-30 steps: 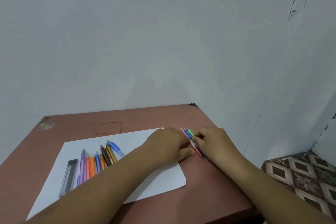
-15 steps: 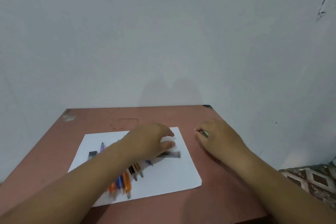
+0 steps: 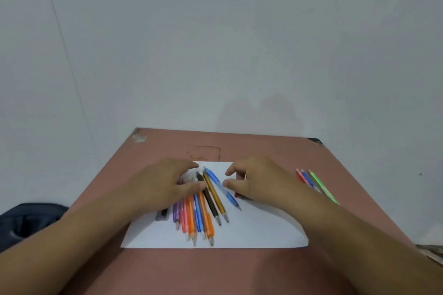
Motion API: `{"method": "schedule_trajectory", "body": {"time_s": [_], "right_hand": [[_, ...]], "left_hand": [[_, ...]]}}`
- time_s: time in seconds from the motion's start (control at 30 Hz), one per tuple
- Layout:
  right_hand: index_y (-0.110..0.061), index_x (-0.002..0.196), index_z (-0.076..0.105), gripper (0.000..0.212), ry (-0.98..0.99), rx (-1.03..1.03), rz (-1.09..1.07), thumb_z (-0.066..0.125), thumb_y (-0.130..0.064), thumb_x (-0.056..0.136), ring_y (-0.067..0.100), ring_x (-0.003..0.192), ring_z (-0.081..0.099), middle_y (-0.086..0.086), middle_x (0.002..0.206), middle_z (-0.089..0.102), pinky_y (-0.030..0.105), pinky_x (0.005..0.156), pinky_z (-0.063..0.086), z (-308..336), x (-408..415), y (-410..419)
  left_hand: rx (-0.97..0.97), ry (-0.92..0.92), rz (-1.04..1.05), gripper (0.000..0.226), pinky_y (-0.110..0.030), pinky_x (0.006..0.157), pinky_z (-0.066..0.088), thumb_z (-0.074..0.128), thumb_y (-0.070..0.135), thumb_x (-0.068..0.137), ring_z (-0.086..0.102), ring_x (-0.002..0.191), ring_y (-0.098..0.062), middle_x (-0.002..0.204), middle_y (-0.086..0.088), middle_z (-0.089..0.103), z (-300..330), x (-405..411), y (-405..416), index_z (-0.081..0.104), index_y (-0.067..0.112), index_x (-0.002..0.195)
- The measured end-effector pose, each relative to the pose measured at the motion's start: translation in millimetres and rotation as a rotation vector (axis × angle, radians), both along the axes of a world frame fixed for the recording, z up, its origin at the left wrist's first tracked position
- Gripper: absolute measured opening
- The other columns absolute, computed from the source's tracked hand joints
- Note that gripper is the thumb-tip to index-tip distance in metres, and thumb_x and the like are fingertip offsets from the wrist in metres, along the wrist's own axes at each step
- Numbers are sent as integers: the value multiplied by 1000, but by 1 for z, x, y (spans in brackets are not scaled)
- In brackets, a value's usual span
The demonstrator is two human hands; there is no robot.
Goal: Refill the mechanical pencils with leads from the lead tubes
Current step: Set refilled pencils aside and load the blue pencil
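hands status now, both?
Left hand: open, fingers resting on the mechanical pencils.
Right hand: open, fingers loosely curled, holding nothing visible.

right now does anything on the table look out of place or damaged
Three pencils, red, blue and green, lie on the bare table right of the paper, apart from the main bunch. The table's far corners look chipped.

Plain room: brown table [image 3: 263, 151] against bare white wall [image 3: 215, 43].

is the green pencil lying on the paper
No, the green pencil lies on the bare table right of the paper, beside a red and a blue one.
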State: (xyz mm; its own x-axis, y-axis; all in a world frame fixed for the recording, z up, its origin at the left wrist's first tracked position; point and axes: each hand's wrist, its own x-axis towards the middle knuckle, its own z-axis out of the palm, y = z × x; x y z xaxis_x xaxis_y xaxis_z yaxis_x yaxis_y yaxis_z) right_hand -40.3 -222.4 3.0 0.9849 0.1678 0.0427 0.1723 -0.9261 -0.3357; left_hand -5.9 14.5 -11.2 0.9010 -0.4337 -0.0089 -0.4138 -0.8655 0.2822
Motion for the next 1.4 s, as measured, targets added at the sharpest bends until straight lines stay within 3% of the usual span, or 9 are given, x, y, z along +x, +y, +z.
{"method": "schedule_trajectory", "body": {"time_s": [0.17, 0.37, 0.67, 0.8, 1.03, 1.13, 1.2, 1.3, 1.4], "right_hand": [[-27, 131, 64, 42, -7, -45, -27, 62, -50, 95, 8, 94, 59, -5, 123, 66, 23, 75, 44, -9, 7, 20], [-24, 138, 59, 44, -2, 23, -87, 63, -36, 96, 12, 79, 66, -2, 118, 68, 17, 60, 45, -16, 13, 28], [-20, 129, 68, 39, -2, 301, -198, 68, -29, 90, 13, 81, 69, 1, 115, 71, 24, 68, 56, -9, 24, 9], [-24, 127, 69, 35, -2, 382, -160, 67, -28, 92, 7, 71, 65, -8, 90, 69, 17, 61, 49, -6, 26, -10], [-25, 123, 72, 29, -47, 510, -108, 67, -21, 94, -1, 56, 57, -8, 69, 62, 9, 54, 45, -13, 22, -37], [-26, 121, 72, 28, -68, 558, -81, 69, -19, 94, 1, 57, 56, -8, 69, 63, 11, 57, 47, -17, 19, -42], [-27, 119, 73, 28, -90, 569, -41, 70, -16, 93, 2, 59, 55, -10, 68, 63, 15, 60, 48, -19, 18, -45], [-29, 114, 74, 29, -111, 608, 30, 72, -12, 91, 5, 61, 53, -10, 68, 62, 18, 62, 47, -19, 16, -50], [-30, 112, 76, 30, -101, 665, 82, 72, -9, 91, 7, 62, 51, -2, 70, 62, 19, 61, 46, -16, 13, -53]], "left_hand": [[68, 41, -54, 92, -45, 121, 26, 24, 93, 77, 22, 151, -13, 166, 14, 15, -10, -8, -3, 18, 45, 155], [144, 15, -97, 95, -47, 125, 12, 16, 89, 82, 7, 154, -14, 168, 7, 8, -15, 4, -9, 16, 33, 158], [177, 21, -190, 86, -47, 123, 8, 22, 81, 89, 7, 154, -11, 167, 11, 9, -9, 26, -19, 13, 33, 160], [151, 66, -236, 82, -49, 125, 3, 25, 82, 87, 5, 154, -8, 167, 15, 8, -6, 32, -21, 16, 41, 158], [93, 54, -287, 71, -36, 120, 20, 36, 79, 88, 25, 148, -5, 163, 17, 24, -1, 29, -27, 33, 47, 151], [62, 55, -256, 72, -35, 108, 44, 36, 81, 86, 52, 128, -2, 152, 19, 45, 0, 29, -30, 35, 47, 150], [-32, 13, -219, 66, -32, 97, 52, 36, 81, 87, 60, 108, 1, 135, 20, 60, 2, 30, -32, 38, 50, 145], [-238, -31, -143, 57, -37, 103, 49, 43, 72, 91, 54, 119, 2, 138, 27, 53, 4, 33, -39, 40, 52, 144], [-440, 2, -91, 41, -28, 94, 52, 50, 62, 91, 58, 108, 7, 119, 37, 59, 7, 35, -51, 49, 55, 132]]}}
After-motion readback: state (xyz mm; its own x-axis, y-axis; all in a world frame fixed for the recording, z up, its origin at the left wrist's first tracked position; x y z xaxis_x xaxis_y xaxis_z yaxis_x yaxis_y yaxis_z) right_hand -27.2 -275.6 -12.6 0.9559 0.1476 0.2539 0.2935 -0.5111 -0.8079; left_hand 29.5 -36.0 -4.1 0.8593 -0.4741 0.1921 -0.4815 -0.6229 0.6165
